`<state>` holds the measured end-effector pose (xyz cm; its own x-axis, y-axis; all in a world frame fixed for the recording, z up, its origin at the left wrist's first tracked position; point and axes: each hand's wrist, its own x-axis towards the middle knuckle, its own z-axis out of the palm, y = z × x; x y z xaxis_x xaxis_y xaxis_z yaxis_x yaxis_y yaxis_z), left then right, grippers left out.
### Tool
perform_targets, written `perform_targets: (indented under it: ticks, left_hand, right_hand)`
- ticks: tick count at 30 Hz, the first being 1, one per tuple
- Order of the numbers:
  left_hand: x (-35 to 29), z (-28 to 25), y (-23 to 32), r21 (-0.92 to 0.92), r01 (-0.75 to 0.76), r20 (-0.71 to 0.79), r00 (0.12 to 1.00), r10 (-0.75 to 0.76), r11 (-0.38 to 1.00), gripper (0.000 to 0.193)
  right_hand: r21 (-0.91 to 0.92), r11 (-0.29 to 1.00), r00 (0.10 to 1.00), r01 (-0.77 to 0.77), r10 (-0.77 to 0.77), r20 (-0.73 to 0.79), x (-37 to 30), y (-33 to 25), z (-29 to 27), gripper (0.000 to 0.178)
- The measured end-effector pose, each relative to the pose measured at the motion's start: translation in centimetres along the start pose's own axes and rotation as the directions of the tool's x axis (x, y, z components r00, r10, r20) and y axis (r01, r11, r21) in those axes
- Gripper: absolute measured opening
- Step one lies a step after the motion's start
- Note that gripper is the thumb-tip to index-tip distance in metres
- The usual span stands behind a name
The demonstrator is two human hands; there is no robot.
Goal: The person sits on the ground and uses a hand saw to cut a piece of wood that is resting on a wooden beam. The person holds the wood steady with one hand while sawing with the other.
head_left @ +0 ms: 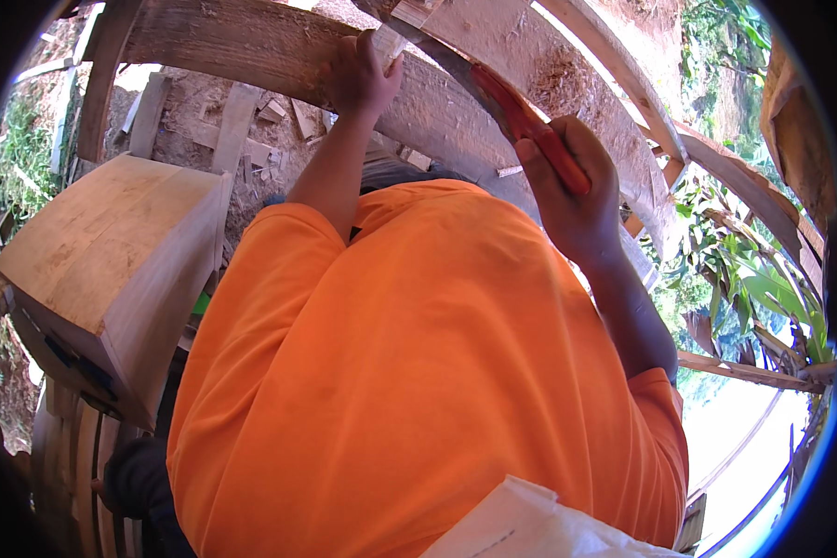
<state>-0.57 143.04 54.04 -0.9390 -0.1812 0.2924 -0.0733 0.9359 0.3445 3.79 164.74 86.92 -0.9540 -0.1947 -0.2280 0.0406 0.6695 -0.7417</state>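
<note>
My right hand [572, 186] is wrapped round the red handle of a long, dark-bladed tool [449, 61]. Its blade runs up and left across a pale strip of wood [391, 43]; whether its edge has teeth I cannot make out. My left hand [358, 76] grips that strip just below the blade, its fingers closed. Beneath both hands lie broad, rough planks [251, 45], the far one [493, 28] strewn with sawdust [572, 86]. The far end of the blade is cut off by the picture's upper rim.
A wooden box-like cabinet [112, 242] stands close at my left. Wood offcuts [272, 112] litter the ground beyond it. Timber beams [749, 191] and green plants [777, 288] are on the right. A pale sheet [539, 521] shows at the lower edge, in front of my orange shirt.
</note>
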Motion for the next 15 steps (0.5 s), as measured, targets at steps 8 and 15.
perform_targets:
  ticks: [8,15]
  left_hand:
    - [-0.3,0.6,0.1,-0.039,-0.01,-0.009,1.0,0.01,0.999,0.056]
    - [-0.7,1.1,0.7,-0.073,0.027,-0.015,0.999,-0.029,0.997,0.057]
  right_hand:
    - [-0.045,0.999,1.0,0.0,0.0,0.004,0.6,-0.8,-0.1,0.02]
    - [-0.047,0.999,0.999,-0.025,0.026,0.031,0.9,-0.3,-0.3,0.021]
